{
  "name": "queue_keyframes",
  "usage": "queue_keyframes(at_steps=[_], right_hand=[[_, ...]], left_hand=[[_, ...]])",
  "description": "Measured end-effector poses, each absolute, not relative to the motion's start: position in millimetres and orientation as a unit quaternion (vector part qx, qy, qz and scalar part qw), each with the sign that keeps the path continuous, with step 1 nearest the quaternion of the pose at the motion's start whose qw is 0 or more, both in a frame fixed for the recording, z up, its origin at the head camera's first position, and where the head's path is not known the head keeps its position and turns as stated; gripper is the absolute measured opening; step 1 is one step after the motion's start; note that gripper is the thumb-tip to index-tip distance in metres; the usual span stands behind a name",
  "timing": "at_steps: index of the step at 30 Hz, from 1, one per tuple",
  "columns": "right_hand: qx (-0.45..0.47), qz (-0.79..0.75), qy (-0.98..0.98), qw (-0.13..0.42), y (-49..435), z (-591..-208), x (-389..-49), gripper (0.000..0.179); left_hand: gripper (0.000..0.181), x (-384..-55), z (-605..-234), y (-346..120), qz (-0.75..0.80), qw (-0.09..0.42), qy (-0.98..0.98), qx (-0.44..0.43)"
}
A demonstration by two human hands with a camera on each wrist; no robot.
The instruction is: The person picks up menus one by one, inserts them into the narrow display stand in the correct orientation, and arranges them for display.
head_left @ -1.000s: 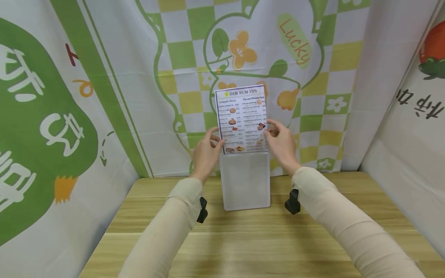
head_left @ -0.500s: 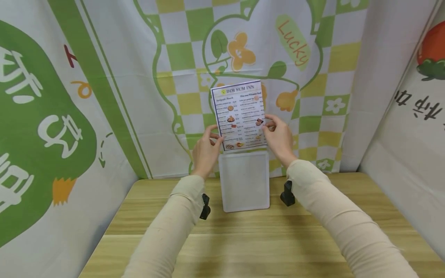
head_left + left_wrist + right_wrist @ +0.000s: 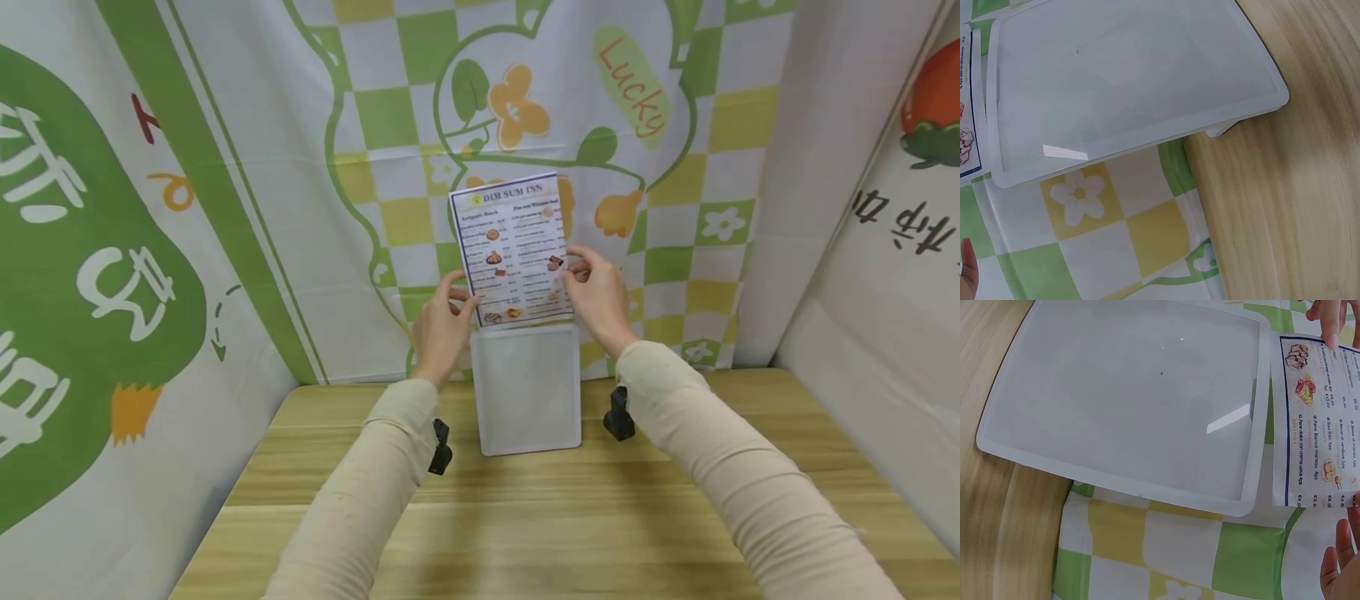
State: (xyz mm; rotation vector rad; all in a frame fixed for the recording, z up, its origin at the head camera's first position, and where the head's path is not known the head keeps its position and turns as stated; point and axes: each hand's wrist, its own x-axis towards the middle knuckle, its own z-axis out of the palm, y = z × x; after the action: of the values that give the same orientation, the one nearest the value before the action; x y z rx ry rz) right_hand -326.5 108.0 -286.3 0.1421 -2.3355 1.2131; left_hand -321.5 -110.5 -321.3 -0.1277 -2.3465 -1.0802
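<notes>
A printed menu sheet headed "DIM SUM INN" is held up in front of the curtain, leaning a little to the left. My left hand pinches its left edge near the bottom between thumb and fingers. On the opposite edge, my right hand grips it the same way. Just below stands an upright, white-rimmed display stand with a blank panel. A narrow gap separates the bottom of the menu from the top rim of the stand in the right wrist view. Part of the stand's foot shows behind it.
The stand rests on a wood-grain table near its back edge. Behind hangs a green, yellow and white checked curtain. Printed fabric walls close in on the left and the right. A black wrist camera hangs under the right forearm.
Both hands have shifted the menu slightly up and to the left, and it tilts further left. Its bottom edge has moved up from the stand's top rim. The stand stays in place.
</notes>
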Motion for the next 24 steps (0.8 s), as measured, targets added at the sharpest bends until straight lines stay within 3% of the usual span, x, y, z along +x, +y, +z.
queue_keyframes(at_steps=[24], right_hand=[[0.06, 0.444, -0.863, 0.235, 108, -309, -327, 0.028]], left_hand=[[0.041, -320, -344, -114, -0.396, 0.26, -0.879, -0.056]])
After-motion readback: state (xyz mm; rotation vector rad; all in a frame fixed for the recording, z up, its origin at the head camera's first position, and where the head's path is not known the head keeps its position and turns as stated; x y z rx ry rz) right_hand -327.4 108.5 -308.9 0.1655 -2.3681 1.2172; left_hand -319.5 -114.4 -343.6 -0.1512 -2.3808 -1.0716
